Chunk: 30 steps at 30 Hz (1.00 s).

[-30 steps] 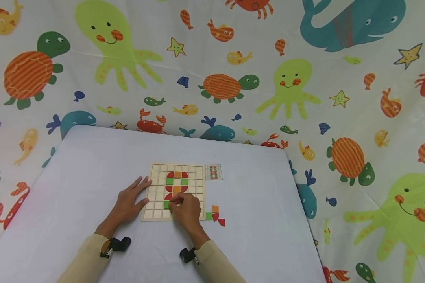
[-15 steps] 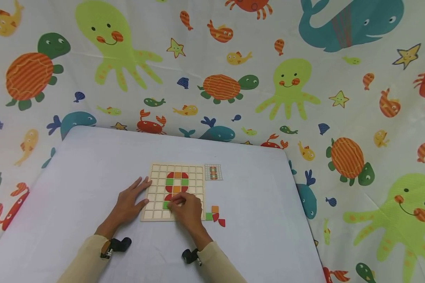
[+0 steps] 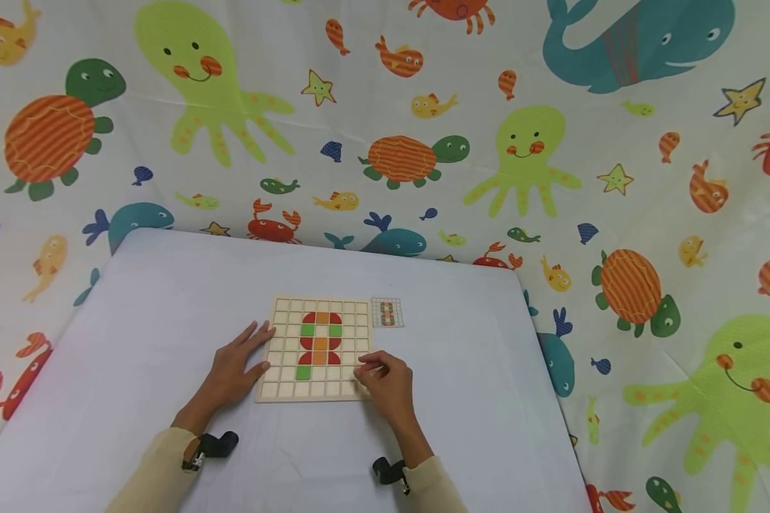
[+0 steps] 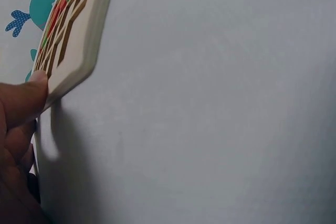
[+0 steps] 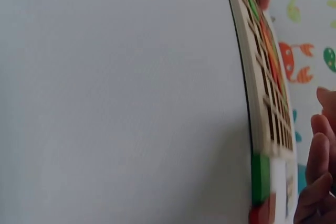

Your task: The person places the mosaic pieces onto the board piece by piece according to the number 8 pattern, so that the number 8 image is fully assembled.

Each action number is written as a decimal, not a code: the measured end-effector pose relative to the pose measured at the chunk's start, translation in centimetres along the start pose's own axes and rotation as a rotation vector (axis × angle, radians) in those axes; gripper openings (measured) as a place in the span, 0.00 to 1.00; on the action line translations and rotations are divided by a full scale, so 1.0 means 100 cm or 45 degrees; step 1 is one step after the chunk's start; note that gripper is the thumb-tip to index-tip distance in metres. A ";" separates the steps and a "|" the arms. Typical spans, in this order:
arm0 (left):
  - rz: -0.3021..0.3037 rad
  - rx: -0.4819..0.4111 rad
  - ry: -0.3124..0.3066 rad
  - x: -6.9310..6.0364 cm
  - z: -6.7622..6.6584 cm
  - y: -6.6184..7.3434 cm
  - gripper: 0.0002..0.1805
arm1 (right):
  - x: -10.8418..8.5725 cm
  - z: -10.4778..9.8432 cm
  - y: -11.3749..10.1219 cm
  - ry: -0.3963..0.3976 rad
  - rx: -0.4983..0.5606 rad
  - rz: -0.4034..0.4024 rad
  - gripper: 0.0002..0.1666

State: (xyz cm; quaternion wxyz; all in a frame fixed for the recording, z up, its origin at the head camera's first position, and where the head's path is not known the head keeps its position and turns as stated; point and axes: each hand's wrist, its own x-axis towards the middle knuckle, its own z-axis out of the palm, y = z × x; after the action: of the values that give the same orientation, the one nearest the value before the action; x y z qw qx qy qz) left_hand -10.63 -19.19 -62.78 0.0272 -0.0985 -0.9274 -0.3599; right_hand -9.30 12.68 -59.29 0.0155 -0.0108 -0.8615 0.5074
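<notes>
A wooden grid board (image 3: pixel 285 360) lies on the white table. Red quarter-circle tiles (image 3: pixel 334 359), orange square tiles (image 3: pixel 321 343) and green ones fill cells down its middle. The lowest is a green square tile (image 3: pixel 304 372) at the left of the pattern. My left hand (image 3: pixel 231 367) rests at the board's left side, fingers extended; its thumb (image 4: pixel 31 90) touches the edge near the corner. Over the board's right edge hovers my right hand (image 3: pixel 390 385), fingers loosely bent, nothing visible between them. Beside the board, the right wrist view shows a loose green tile (image 5: pixel 260 179) and a red tile (image 5: pixel 263 212).
A small pattern card (image 3: pixel 387 312) lies against the board's upper right side. Behind the table (image 3: pixel 462 342) hangs a curtain (image 3: pixel 385 85) printed with sea animals. In the head view, my right hand hides the loose tiles.
My right hand has moved right, from the green tile in the lower row to the board's right edge. The green tile stays in its cell. My left hand has not moved.
</notes>
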 end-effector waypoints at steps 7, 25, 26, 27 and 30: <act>-0.009 -0.005 -0.019 0.000 -0.002 0.000 0.38 | -0.010 -0.031 0.022 -0.081 -0.079 -0.034 0.17; -0.012 -0.011 -0.052 0.001 0.001 -0.006 0.39 | -0.020 -0.050 0.038 -0.218 -0.457 -0.114 0.18; -0.010 -0.008 -0.047 0.001 0.001 -0.006 0.39 | -0.020 -0.050 0.038 -0.215 -0.460 -0.116 0.18; -0.009 -0.006 -0.041 0.001 0.002 -0.006 0.39 | -0.020 -0.050 0.038 -0.214 -0.466 -0.120 0.17; -0.003 -0.007 -0.025 0.000 0.003 -0.005 0.39 | -0.020 -0.049 0.039 -0.201 -0.465 -0.115 0.16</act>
State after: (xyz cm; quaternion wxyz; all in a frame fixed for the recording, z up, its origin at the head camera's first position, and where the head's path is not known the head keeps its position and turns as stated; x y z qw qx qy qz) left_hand -10.71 -19.39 -63.32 0.0176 -0.1011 -0.9267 -0.3614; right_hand -7.14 18.81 -60.32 -0.0314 0.0651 -0.9374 0.3408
